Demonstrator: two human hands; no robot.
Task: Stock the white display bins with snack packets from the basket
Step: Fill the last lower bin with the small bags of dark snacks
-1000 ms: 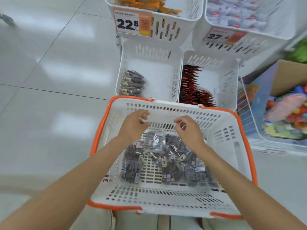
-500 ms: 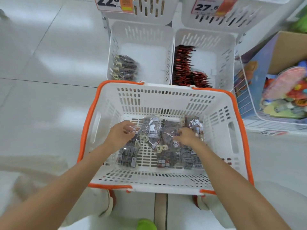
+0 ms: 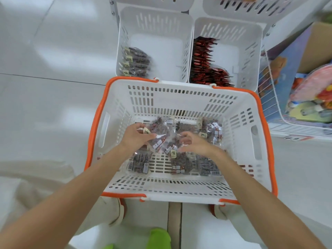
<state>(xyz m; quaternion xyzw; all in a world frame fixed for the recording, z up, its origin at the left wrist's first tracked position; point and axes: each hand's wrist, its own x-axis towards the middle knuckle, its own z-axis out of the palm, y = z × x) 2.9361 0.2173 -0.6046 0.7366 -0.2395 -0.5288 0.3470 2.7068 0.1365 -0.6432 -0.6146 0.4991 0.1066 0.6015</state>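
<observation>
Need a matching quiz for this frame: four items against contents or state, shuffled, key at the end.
1 left bin
2 right bin
3 basket
4 left hand

A orange rim
B holds red packets
C grips a snack packet
D holds dark packets along its left wall

Pairs: 1-D, 2-B, 3-A, 4-C

Glossy white tile floor (image 3: pixel 53 105) with soft light glare; wire toy rack (image 3: pixel 269 90) at right
</observation>
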